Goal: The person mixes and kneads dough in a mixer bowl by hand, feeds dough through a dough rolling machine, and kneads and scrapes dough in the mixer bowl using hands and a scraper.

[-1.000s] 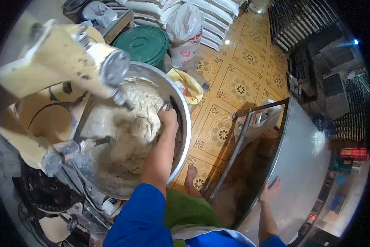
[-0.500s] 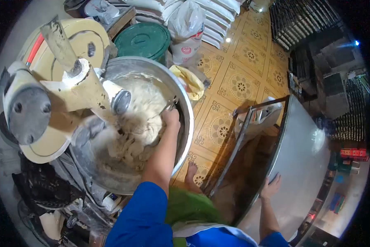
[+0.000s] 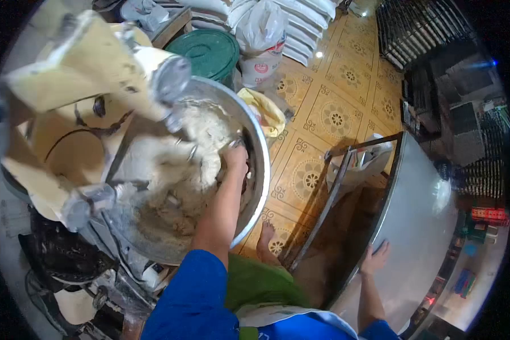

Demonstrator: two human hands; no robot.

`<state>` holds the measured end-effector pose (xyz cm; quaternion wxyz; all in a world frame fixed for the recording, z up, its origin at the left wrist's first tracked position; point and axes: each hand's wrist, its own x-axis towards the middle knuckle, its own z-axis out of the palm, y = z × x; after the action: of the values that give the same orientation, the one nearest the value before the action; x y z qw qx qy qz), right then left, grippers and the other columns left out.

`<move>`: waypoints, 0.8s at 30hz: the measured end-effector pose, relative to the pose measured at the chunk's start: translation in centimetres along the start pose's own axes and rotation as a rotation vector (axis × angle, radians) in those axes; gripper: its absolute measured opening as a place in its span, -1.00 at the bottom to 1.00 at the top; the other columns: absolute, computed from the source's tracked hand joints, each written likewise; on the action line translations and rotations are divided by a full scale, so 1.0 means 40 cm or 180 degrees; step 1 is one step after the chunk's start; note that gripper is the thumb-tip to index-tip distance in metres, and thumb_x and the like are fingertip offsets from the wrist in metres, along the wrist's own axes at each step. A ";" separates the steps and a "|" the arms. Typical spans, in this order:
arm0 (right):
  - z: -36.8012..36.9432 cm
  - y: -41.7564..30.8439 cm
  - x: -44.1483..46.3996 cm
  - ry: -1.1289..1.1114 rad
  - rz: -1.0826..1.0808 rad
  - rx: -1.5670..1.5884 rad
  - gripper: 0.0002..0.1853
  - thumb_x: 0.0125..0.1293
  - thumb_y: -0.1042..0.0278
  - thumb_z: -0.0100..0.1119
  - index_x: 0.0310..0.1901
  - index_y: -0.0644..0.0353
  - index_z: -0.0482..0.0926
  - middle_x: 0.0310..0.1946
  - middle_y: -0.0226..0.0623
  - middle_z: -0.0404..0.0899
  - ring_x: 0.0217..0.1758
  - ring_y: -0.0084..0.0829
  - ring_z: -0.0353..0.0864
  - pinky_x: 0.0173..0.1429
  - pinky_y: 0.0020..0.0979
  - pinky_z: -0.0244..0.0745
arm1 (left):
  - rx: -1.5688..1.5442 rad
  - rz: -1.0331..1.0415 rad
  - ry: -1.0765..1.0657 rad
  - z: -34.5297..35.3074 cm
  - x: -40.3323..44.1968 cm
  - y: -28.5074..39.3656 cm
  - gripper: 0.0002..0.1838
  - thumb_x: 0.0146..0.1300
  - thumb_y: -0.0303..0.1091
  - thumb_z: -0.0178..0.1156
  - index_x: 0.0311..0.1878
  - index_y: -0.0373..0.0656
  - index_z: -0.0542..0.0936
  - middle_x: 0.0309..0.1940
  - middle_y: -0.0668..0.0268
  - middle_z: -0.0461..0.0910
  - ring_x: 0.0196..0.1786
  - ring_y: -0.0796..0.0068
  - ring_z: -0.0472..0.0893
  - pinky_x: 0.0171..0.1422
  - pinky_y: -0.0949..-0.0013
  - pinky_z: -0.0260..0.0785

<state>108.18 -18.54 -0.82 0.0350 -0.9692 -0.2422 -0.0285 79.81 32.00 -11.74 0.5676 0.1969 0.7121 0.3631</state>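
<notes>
My left hand (image 3: 235,157) is inside a large metal mixing bowl (image 3: 259,164), close to its right inner wall. Its fingers are curled around something dark and partly metallic that I cannot make out. Pale, sticky dough (image 3: 206,136) fills the bowl beside that hand. Over the bowl's left side stands a cream-coloured mixer arm (image 3: 96,65), its parts blurred by motion. My right hand (image 3: 375,258) rests on the near edge of a metal-topped table (image 3: 416,221), fingers stretched out and holding nothing.
Behind the bowl are a green-lidded bin (image 3: 204,52), a plastic-covered sack (image 3: 260,48) and stacked white sacks (image 3: 303,25). A yellow bag (image 3: 264,112) lies against the bowl's far right. Dark racks (image 3: 422,31) line the far right. My bare foot (image 3: 265,233) is on the tiled floor (image 3: 334,119).
The mixer's arms have swung to another position, and the dough has shifted in the bowl. My left hand stays near the right wall; my right hand remains on the table edge.
</notes>
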 end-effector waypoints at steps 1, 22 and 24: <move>0.016 -0.004 -0.006 0.0027 -0.0043 0.0032 -0.20 0.32 -0.05 0.14 0.47 0.17 0.14 0.47 0.04 0.08 0.52 0.03 0.05 0.53 -0.06 -0.09 | -0.0023 0.0172 -0.0526 -0.051 -0.003 -0.012 -0.72 0.07 -0.68 0.00 -0.13 -0.38 0.56 -0.40 0.21 0.58 -0.39 0.40 0.55 -0.34 0.30 0.39; 0.017 -0.015 -0.009 -0.0045 0.0117 -0.0019 -0.22 0.34 -0.06 0.12 0.47 0.16 0.14 0.48 0.02 0.08 0.53 -0.03 0.04 0.52 -0.04 -0.11 | 0.1002 0.1114 -0.2075 -0.309 -0.225 -0.080 -0.77 0.16 -0.59 0.08 -0.14 -0.40 0.62 -0.48 0.23 0.57 -0.45 0.46 0.51 -0.36 0.40 0.35; 0.014 -0.014 -0.010 -0.0054 0.0140 0.0022 -0.22 0.34 -0.06 0.12 0.47 0.15 0.14 0.48 0.01 0.07 0.54 -0.03 0.04 0.52 -0.04 -0.11 | 0.0469 0.0723 -0.1518 -0.220 -0.218 -0.070 -0.76 0.20 -0.61 0.06 -0.09 -0.35 0.62 -0.34 0.18 0.63 -0.43 0.42 0.57 -0.40 0.36 0.38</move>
<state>107.58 -18.17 -1.39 0.0369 -0.9744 -0.2212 -0.0186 74.23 21.52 -7.20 0.6590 0.3962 0.5563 0.3150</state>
